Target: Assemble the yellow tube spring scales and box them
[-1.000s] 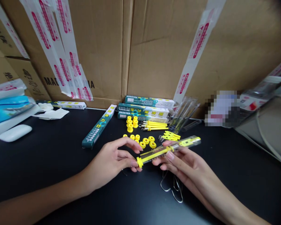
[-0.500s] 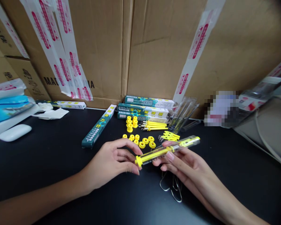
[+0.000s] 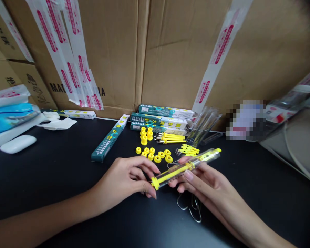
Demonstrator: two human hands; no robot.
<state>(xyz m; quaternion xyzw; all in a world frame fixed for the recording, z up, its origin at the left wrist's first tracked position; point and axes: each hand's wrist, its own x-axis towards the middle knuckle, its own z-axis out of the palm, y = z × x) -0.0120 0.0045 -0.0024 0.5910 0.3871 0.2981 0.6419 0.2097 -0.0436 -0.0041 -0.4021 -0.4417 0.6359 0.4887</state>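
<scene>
A clear-tubed spring scale (image 3: 174, 172) with a yellow rod and yellow fittings inside is tilted in front of me, its right end higher. My right hand (image 3: 201, 179) grips its middle, thumb on top and fingers beneath. At the lower left end, the fingers of my left hand (image 3: 134, 177) curl round the yellow end cap (image 3: 155, 183); their exact contact is partly hidden. Metal wire hooks (image 3: 191, 208) lie below my right hand. Beyond my hands are several yellow ring caps (image 3: 157, 159), yellow rods with metal ends (image 3: 172, 138) and flat yellow pieces with springs (image 3: 189, 149).
Teal-and-white boxes (image 3: 158, 120) are stacked at the back, and another box (image 3: 110, 137) lies at an angle to their left. Clear tubes (image 3: 205, 125) stand back right. A white mouse (image 3: 18, 144), tissues (image 3: 59, 124) and a blue pack (image 3: 10, 117) are left. Cardboard (image 3: 113, 51) walls the back.
My left thumb and fingers have shifted slightly at the yellow end cap, which sits a little lower and further right. My right hand keeps its grip. The view has shifted slightly.
</scene>
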